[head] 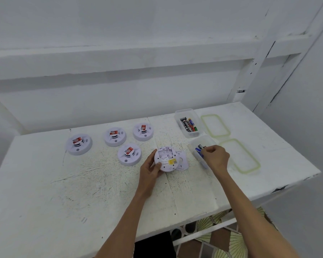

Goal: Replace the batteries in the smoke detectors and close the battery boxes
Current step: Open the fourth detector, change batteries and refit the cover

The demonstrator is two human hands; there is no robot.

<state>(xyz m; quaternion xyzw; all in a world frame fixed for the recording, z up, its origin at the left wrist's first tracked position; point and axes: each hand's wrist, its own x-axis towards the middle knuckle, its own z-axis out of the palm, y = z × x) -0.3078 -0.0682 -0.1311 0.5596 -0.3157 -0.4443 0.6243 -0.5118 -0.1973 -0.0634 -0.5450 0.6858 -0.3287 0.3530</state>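
Two bare forearms reach up from the bottom edge over the white desk (82,183). At the middle, the left hand (150,169) grips an upturned smoke detector (166,157), thumb pressed on its back near a yellow label (172,162) and fingers curled round the far rim. Its loose back cover (183,162) lies touching it on the right.

Just right of that, the right hand (216,158) has its fingers curled and pinches a blue battery (198,151) inside the near clear box (206,141). Behind stands a far clear box (185,112) holding a heap of mixed batteries (188,123). Right of each box lies a green-rimmed lid (215,125), (240,155), flat on the desk.

Left of the hands, four other detectors (129,155), (143,132), (115,137), (79,145) sit face up, apart from one another, each with a small red battery (129,150) on top.
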